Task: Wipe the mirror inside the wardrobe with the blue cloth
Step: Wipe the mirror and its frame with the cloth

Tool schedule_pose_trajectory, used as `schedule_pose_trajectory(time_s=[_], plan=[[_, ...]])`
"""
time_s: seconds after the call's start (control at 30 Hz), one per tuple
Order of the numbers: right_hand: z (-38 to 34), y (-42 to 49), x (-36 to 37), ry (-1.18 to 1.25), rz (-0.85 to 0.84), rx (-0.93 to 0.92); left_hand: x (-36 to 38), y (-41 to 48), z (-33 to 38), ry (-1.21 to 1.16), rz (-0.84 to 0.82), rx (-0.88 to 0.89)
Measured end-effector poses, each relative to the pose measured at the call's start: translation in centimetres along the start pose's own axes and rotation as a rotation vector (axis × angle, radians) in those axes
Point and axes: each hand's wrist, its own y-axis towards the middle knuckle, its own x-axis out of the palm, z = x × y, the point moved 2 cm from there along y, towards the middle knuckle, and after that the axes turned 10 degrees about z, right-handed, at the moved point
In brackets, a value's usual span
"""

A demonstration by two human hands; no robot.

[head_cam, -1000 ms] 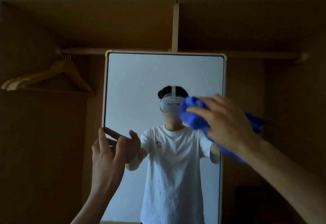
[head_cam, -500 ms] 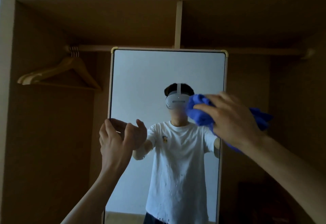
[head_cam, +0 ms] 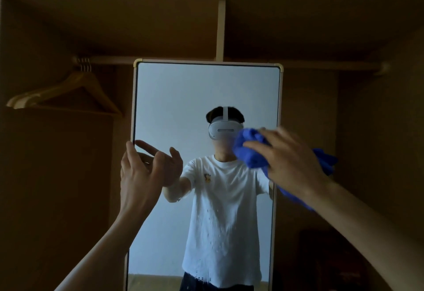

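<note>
The wiping looks to be at or near its start rather than its end. The right hand (head_cam: pixel 296 164) grips the bunched bright blue cloth (head_cam: pixel 250 151), fingers curled over the wad. A loose tail of fabric trails below the wrist and sticks out to the right. The cloth sits in front of the tall rectangular mirror with a pale frame (head_cam: pixel 183 98), about halfway up and close to its right edge. Whether the fabric is actually pressed against the glass or held just off it cannot be told from this view.

The left hand (head_cam: pixel 140 176) is raised near the mirror's left edge, fingers spread and relaxed, holding nothing. One fingertip lies at the frame line, but contact is uncertain. It may be there to steady the mirror.

The mirror stands inside the dark brown wooden wardrobe (head_cam: pixel 344 27), below the wooden hanging rail (head_cam: pixel 160 60), with a few empty wooden hangers (head_cam: pixel 68 91) off to the left.

No wipe streaks, damp patches or cleaner bands show on the glass, so nothing marks any area as finished. The upper half looks even and plain. Lower down, over the reflected white shirt, small pale flecks (head_cam: pixel 213 219) are scattered. They could be spots on the glass or marks on the shirt, and the picture does not settle it.

As a judgement, most of the surface remains to be covered: the top, the left side and the whole lower half, where the flecks call for the closest attention.
</note>
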Motion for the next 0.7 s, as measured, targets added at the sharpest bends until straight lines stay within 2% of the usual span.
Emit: schedule_pose_trajectory(time_s=[0.13, 0.37, 0.4, 0.5, 0.57, 0.63, 0.7], plan=[[2.0, 3.4, -0.3, 0.021, 0.016, 0.169, -0.2, 0.1, -0.5, 0.007, -0.001, 0.015], [-3.0, -1.0, 0.3, -0.065, -0.037, 0.280, -0.4, 0.2, -1.8, -0.009, -0.005, 0.037], [-3.0, -0.6, 0.4, -0.101, 0.013, 0.271, -0.5, 0.4, -2.0, -0.023, -0.013, 0.030], [-2.1, 0.3, -0.2, -0.075, 0.315, 0.379, -0.6, 0.9, -2.9, -0.045, -0.038, 0.003], [-1.5, 1.0, -0.5, -0.073, 0.413, 0.434, -0.8, 1.3, -3.5, -0.039, -0.043, 0.015], [-1.3, 1.4, -0.2, -0.090, 0.426, 0.477, -1.0, 1.5, -4.0, -0.045, -0.047, 0.025], [-1.7, 1.7, 0.6, -0.102, 0.366, 0.545, -1.2, 1.6, -4.3, -0.073, -0.056, 0.026]])
